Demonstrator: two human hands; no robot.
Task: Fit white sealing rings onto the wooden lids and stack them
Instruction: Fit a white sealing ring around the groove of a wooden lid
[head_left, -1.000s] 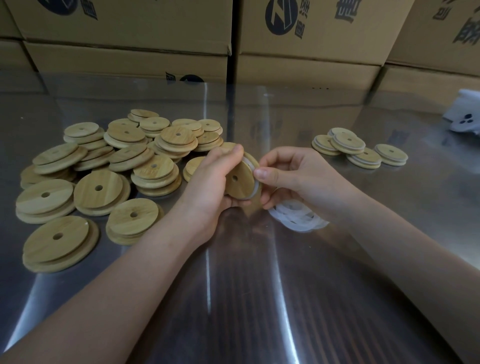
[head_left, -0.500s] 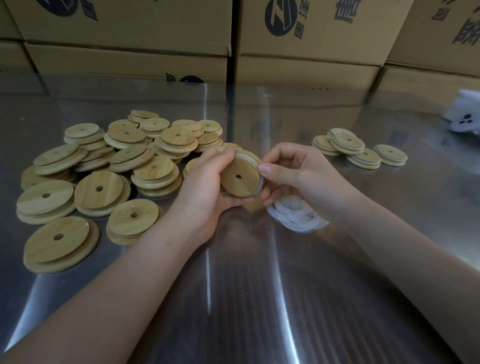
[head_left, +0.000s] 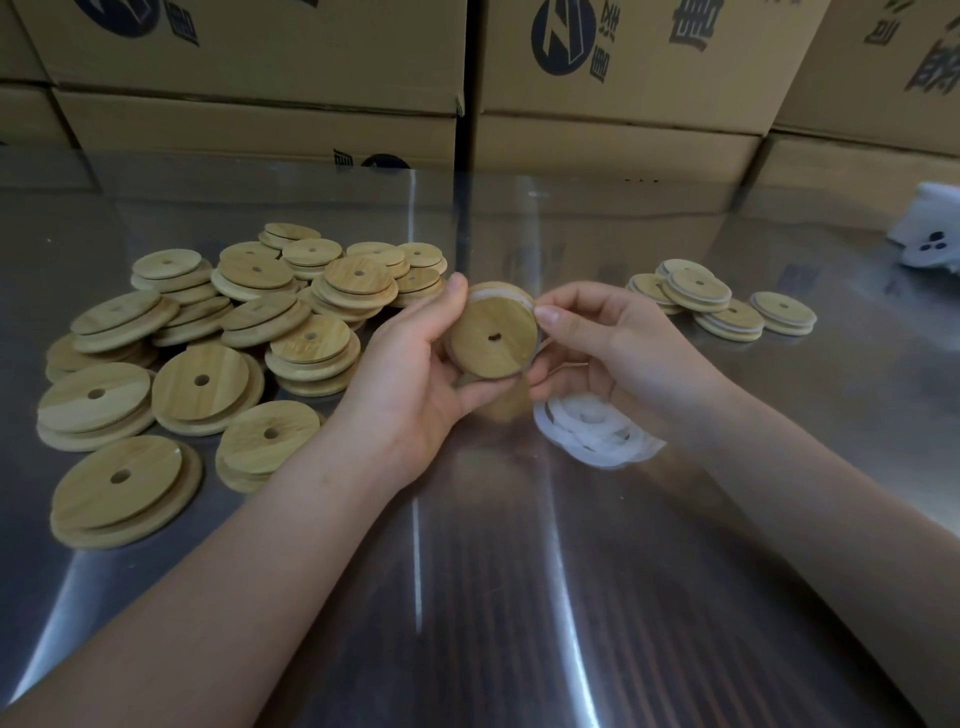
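My left hand (head_left: 410, 364) grips a round wooden lid (head_left: 491, 338) with a centre hole, held upright above the steel table. A white sealing ring (head_left: 498, 297) sits partly round the lid's upper edge. My right hand (head_left: 613, 343) pinches the ring at the lid's right rim with thumb and forefinger. Under that hand lies a heap of loose white rings (head_left: 597, 434). Bare wooden lids (head_left: 208, 353) are piled on the left. Several lids with rings fitted (head_left: 722, 304) lie at the right.
The shiny steel table (head_left: 493, 597) stretches toward me. Cardboard boxes (head_left: 623, 104) stand in a wall along its far edge. A white object with dark spots (head_left: 930, 239) sits at the far right.
The lid has turned in my left hand so its flat face now looks toward me. My right fingers have shifted up along the rim with the ring.
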